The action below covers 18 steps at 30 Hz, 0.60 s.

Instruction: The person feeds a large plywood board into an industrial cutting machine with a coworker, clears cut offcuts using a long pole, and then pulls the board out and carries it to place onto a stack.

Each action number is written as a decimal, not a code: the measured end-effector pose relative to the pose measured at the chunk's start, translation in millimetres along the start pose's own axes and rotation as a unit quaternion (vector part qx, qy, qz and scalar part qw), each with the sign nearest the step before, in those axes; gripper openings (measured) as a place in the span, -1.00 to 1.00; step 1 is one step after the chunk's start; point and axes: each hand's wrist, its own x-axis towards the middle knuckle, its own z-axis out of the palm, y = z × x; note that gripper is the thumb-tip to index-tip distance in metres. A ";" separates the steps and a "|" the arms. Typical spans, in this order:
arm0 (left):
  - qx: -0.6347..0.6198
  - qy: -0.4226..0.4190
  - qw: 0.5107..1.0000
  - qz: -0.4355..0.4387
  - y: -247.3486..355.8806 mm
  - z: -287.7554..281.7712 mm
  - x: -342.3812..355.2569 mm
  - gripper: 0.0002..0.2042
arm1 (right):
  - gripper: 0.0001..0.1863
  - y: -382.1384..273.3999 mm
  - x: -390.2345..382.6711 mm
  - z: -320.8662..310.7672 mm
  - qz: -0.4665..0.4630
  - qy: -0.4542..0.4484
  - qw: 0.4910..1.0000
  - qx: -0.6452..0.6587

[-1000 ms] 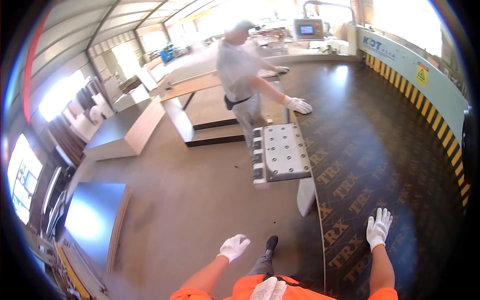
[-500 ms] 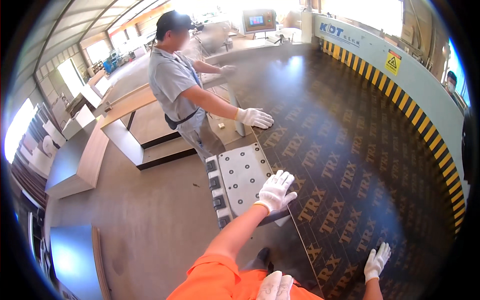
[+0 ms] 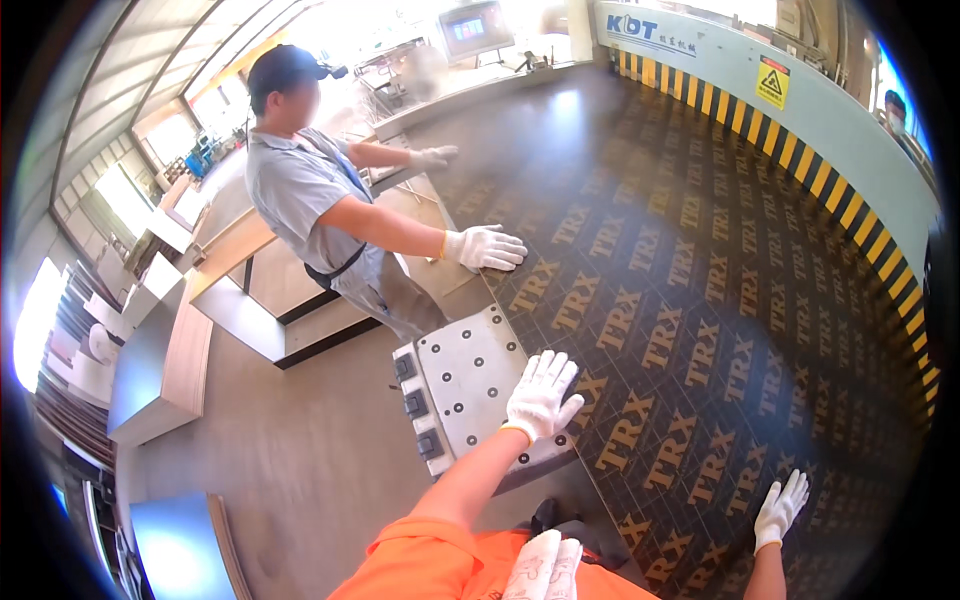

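panel (image 3: 690, 290) flat beneath right grip (image 3: 780, 510), partly beneath left grip (image 3: 541, 398)

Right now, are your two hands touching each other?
Apart: the head view shows a wide stretch of dark panel between the left hand and right hand.

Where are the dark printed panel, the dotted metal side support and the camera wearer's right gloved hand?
Dark printed panel (image 3: 670, 285): head view, middle of upper face.
Dotted metal side support (image 3: 468, 386): head view, top plate.
Right gloved hand (image 3: 779, 510): head view, back of hand.
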 end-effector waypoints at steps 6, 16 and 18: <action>-0.007 0.022 1.000 -0.001 -0.8 2.4 0.4 -0.31 | -0.34 -18.4 26.9 -5.1 0.006 0.012 1.000 -0.001; -0.012 0.009 1.000 0.003 -2.0 1.2 0.1 -0.31 | -0.35 -14.5 35.6 2.6 0.006 0.018 1.000 -0.021; -0.017 0.009 1.000 0.003 -3.9 0.8 2.3 -0.31 | -0.35 -14.2 35.9 4.0 -0.001 0.012 0.999 -0.036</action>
